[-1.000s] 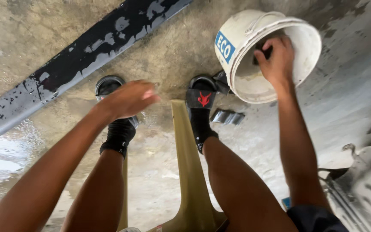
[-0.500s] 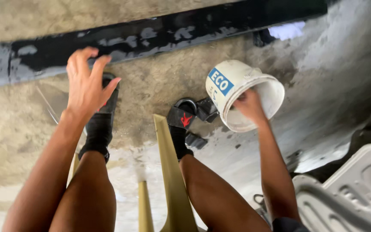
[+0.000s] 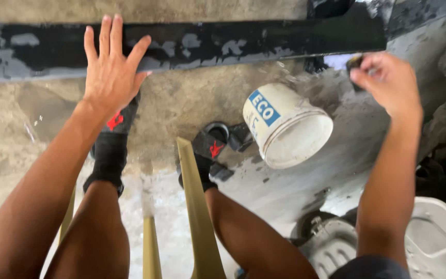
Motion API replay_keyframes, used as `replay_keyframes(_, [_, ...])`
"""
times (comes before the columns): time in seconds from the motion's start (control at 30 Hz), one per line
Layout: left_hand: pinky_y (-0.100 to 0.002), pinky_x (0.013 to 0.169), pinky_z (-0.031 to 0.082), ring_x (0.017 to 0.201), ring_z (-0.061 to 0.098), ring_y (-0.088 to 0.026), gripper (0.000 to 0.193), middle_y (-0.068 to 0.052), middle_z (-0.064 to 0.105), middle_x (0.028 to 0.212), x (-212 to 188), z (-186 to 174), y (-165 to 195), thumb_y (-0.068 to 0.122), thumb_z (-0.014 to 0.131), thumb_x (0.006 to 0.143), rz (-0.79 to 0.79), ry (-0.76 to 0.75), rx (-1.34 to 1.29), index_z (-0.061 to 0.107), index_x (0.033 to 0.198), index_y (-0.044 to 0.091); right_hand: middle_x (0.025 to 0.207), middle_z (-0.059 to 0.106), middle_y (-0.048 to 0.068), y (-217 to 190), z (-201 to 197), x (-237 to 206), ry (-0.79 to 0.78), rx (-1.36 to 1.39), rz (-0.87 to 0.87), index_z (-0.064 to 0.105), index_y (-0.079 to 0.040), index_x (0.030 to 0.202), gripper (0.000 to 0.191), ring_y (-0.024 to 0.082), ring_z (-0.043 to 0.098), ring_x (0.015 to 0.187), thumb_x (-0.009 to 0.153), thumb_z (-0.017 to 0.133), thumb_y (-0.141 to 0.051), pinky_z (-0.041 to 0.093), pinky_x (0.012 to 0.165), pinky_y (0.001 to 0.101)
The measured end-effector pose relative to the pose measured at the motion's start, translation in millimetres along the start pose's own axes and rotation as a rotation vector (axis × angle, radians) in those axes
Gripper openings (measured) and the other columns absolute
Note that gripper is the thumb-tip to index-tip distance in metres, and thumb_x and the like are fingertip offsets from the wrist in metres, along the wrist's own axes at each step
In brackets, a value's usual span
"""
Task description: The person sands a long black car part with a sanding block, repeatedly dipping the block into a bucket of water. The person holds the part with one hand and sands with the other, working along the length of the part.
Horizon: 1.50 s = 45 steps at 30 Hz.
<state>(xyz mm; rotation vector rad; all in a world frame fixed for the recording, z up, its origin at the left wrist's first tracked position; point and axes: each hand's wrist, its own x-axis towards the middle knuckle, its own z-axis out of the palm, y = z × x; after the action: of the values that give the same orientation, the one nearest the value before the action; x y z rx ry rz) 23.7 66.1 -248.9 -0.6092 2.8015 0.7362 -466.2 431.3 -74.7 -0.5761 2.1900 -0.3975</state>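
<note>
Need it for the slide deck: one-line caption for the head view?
Seen from above: left hand spread open by a black-painted beam, right hand pinching a small dark object, white bucket tipped on the wet concrete floor.

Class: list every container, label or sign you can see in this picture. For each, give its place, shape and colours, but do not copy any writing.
White plastic bucket: lying tilted on the wet concrete floor, right of the feet, below the right hand; round, open mouth facing lower right.
Label on the bucket: on its upper side wall; blue rectangle with white lettering.
No signs or screens show.
</note>
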Motion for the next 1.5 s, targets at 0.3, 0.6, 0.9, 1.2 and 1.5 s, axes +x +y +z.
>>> replay_keyframes(0.3, [-0.073, 0.119, 0.019, 0.161, 0.022, -0.047, 0.071, -0.032, 0.03, 0.167, -0.1, 14.6, 2.4, 0.04, 0.076, 0.096, 0.007, -0.056, 0.113, 0.046, 0.158, 0.023, 0.096, 0.062, 0.013, 14.5, 125.5, 113.6, 0.589, -0.459, -0.501, 0.064, -0.007, 0.095, 0.035, 0.035, 0.06, 0.091, 0.078, 0.094, -0.01, 0.048, 0.082, 0.0461])
replay_keyframes(0.6, [-0.077, 0.12, 0.017, 0.157, 0.021, -0.047, 0.065, -0.033, 0.028, 0.167, -3.9, 18.9, 3.9, 0.04, 0.077, 0.101, 0.0, -0.044, 0.043, 0.048, 0.156, 0.021, 0.123, 0.069, 0.021, -43.7, 178.7, 83.9, 0.194, -0.26, -0.708, 0.071, -0.004, 0.1, 0.035, 0.039, 0.065, 0.118, 0.079, 0.097, -0.012, 0.053, 0.101, 0.0464])
replay_keyframes(0.9, [-0.074, 0.117, 0.02, 0.157, 0.022, -0.045, 0.065, -0.029, 0.029, 0.168, 1.9, 0.5, 6.6, 0.03, 0.083, 0.091, -0.011, 0.005, 0.059, 0.052, 0.147, 0.02, 0.106, 0.073, 0.013, 2.0, 113.1, 109.4, 0.321, -0.404, -0.565, 0.07, -0.005, 0.104, 0.039, 0.035, 0.067, 0.101, 0.079, 0.099, -0.012, 0.054, 0.089, 0.0435])
replay_keyframes(1.2, [-0.075, 0.114, 0.021, 0.15, 0.031, -0.043, 0.074, -0.025, 0.039, 0.152, -4.8, -16.9, -0.3, 0.019, 0.089, 0.074, -0.029, 0.03, -0.061, 0.056, 0.14, 0.021, 0.094, 0.07, 0.003, -15.2, 90.0, 65.9, 0.373, -0.024, 0.085, 0.064, -0.008, 0.104, 0.032, 0.015, 0.065, 0.077, 0.085, 0.088, -0.017, 0.051, 0.064, 0.0338])
replay_keyframes(1.5, [-0.074, 0.114, 0.021, 0.151, 0.03, -0.042, 0.078, -0.023, 0.039, 0.152, -11.2, -17.9, 3.9, 0.026, 0.092, 0.072, -0.043, -0.045, -0.01, 0.06, 0.144, 0.024, 0.1, 0.07, 0.004, 26.9, 78.7, 69.9, 0.539, -0.147, -0.165, 0.068, -0.005, 0.105, 0.03, 0.013, 0.064, 0.086, 0.089, 0.092, -0.013, 0.054, 0.078, 0.0299])
